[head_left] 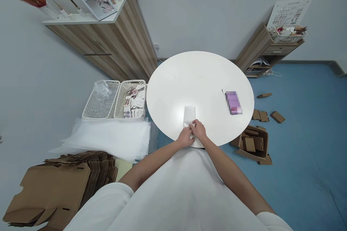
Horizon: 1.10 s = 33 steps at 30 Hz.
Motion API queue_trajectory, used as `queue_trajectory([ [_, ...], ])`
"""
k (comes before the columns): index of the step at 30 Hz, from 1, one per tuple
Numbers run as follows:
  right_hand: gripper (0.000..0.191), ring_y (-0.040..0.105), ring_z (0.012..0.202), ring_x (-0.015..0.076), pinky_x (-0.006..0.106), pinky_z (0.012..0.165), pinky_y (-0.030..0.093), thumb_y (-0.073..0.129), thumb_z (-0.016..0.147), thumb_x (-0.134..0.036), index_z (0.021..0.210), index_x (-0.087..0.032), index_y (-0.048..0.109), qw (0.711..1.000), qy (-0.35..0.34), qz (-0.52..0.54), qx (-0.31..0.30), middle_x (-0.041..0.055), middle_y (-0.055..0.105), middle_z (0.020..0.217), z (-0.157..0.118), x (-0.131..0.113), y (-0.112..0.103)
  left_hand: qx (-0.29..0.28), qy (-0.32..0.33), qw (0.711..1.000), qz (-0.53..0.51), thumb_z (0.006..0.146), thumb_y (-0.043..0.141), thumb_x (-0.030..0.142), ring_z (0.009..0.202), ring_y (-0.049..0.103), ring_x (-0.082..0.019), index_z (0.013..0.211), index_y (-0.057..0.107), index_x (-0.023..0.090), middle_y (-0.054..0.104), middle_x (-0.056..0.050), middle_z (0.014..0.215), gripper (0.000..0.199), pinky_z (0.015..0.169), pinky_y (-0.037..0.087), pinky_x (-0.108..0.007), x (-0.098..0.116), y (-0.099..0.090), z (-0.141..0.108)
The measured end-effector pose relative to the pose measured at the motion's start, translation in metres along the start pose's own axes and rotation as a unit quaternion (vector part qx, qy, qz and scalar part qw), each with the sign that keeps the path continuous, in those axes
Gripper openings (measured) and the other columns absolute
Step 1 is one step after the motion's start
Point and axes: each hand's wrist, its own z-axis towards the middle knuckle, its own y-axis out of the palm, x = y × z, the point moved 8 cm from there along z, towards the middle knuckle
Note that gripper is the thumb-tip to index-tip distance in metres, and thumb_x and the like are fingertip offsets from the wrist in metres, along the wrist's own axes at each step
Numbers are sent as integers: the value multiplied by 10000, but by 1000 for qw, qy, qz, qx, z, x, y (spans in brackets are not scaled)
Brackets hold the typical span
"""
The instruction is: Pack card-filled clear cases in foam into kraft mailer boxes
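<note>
On the near edge of the round white table (199, 75) lies a narrow white sheet (189, 111), which looks like thin wrapping material. Both hands are closed over its near end, close together. My left hand (185, 137) has its fingers curled on the sheet. Beside it, my right hand (198, 129) pinches the sheet, with its fingertips near the left hand's. Whether anything lies inside the sheet is hidden. A purple item (233, 103), blurred by pixels, rests toward the right side of the table.
Left of the table are a basket of clear plastic bags (99, 101), a basket of printed cards (135, 101), a pile of white sheets (114, 135) and stacked flat cardboard boxes (54, 187). On the right floor stands a carton of small brown boxes (267, 142). Wooden cabinets (135, 32) stand behind.
</note>
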Motion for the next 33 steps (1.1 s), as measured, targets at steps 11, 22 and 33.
queue_trajectory([
  [11,198,518,662,142,259,595,408,382,768,-246,918,-200,503,998,-59,-4,8,8,535,727,1,-3,-2,65,60,990,105,743,472,152,1147,396,-218,1093,500,200,464,-73,1206,354,945,342,-391,-16,-33,5],
  [22,858,234,1261,273,424,950,313,633,622,-299,1340,-203,173,924,-308,-193,-115,108,222,1403,-26,-21,3,-3,53,993,107,733,470,182,1177,363,-214,1158,443,219,447,-65,1239,428,948,313,-376,-14,-33,13],
  [33,581,422,1065,242,360,875,371,588,622,-260,1177,-181,432,934,-260,-122,-210,105,435,1198,-32,-30,-3,-77,-8,996,-45,657,590,421,1004,497,-230,1083,503,240,568,-40,1054,471,874,354,-330,-20,-44,1],
])
